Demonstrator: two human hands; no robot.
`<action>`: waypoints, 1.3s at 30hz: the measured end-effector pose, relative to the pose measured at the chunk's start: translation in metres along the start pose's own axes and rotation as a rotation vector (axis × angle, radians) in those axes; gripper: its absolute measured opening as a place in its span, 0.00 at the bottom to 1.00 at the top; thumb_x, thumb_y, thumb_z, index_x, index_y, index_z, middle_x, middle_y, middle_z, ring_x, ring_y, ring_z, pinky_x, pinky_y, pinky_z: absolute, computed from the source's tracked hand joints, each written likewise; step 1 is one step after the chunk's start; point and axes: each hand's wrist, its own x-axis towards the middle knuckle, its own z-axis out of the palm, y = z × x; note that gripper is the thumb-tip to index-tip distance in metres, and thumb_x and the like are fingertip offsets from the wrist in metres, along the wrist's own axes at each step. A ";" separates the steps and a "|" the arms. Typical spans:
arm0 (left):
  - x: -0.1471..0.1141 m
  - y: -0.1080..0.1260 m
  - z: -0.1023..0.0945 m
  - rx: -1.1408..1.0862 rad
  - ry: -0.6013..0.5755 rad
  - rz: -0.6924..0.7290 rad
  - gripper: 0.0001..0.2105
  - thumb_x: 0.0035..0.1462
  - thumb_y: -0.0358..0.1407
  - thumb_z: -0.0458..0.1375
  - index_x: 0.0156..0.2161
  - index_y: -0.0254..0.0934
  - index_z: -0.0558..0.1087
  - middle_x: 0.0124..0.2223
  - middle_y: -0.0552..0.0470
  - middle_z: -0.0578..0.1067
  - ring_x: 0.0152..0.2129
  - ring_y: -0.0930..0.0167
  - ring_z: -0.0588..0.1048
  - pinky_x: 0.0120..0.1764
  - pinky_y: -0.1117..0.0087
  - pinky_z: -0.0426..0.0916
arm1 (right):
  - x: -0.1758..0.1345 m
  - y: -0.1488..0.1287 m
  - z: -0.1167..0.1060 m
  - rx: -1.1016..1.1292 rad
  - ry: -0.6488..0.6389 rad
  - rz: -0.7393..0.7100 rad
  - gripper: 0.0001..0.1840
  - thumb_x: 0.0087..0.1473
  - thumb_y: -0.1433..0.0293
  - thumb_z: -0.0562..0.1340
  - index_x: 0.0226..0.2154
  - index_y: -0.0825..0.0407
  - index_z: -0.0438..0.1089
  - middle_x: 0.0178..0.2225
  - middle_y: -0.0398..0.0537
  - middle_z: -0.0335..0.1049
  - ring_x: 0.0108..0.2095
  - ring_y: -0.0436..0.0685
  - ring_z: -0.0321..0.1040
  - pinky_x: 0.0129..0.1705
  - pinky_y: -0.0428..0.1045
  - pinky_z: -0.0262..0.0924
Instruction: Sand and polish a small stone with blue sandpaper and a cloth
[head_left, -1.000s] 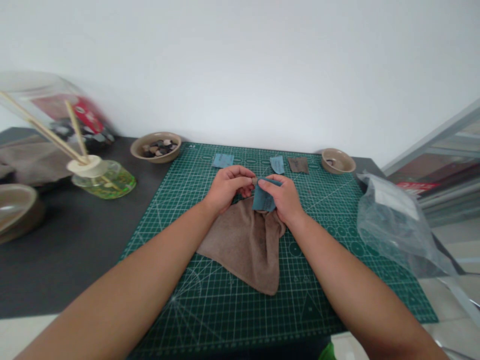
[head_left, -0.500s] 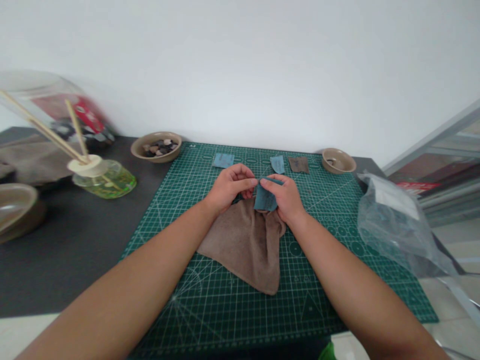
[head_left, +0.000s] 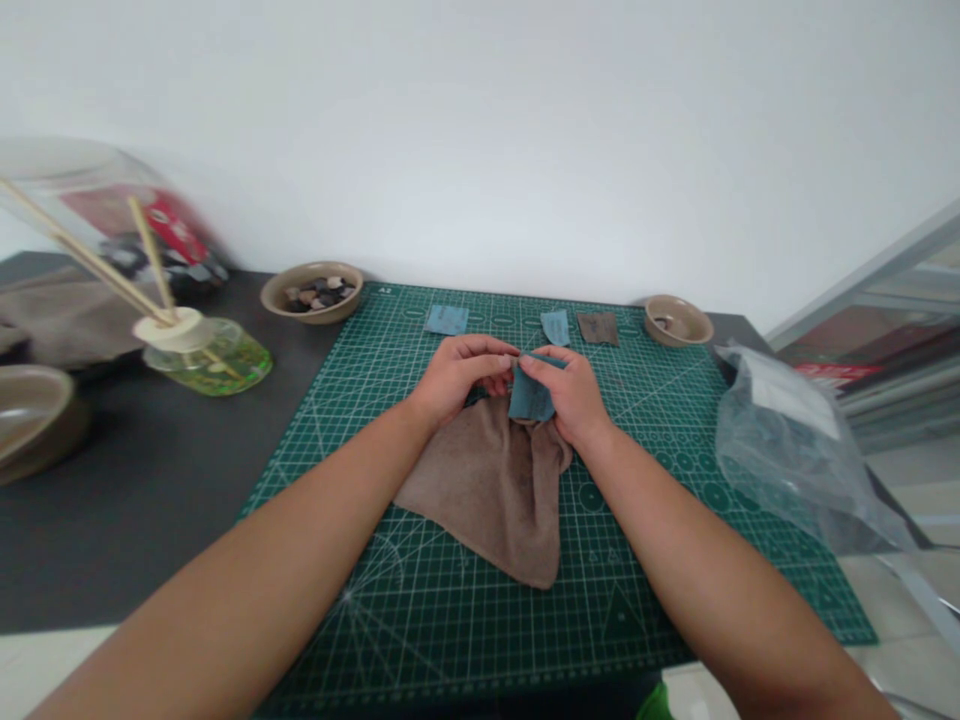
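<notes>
My right hand [head_left: 576,395] is closed on a blue-grey piece of sandpaper [head_left: 531,392], with the thumb pressed on its upper edge. Close against it, my left hand [head_left: 461,378] is closed, thumb and fingertips pinched together at the sandpaper's left edge. Something small and brownish seems to be between those fingertips, too small to name. Under both hands lies a crumpled brown cloth [head_left: 487,480], one corner pointing toward me. Beyond the hands lie two more blue sandpaper pieces, a left one [head_left: 448,320] and a right one [head_left: 555,327], beside a brown piece [head_left: 598,328].
A green cutting mat [head_left: 420,640] covers the dark table. At its back left stands a bowl of stones [head_left: 274,292]; another bowl [head_left: 694,335] is back right. A reed diffuser [head_left: 217,365] and a bowl [head_left: 64,425] stand left, a clear plastic bag [head_left: 772,450] right.
My left hand's fingers have straightened slightly and shifted a little toward the sandpaper's edge. My right hand, the sandpaper and the cloth have hardly moved.
</notes>
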 end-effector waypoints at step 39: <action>0.000 0.002 0.002 -0.003 0.045 0.001 0.12 0.42 0.34 0.71 0.35 0.32 0.81 0.25 0.53 0.79 0.18 0.75 0.74 0.23 0.74 0.69 | -0.003 -0.002 0.001 -0.015 0.015 -0.029 0.15 0.40 0.58 0.75 0.24 0.49 0.74 0.22 0.39 0.71 0.25 0.52 0.65 0.29 0.49 0.60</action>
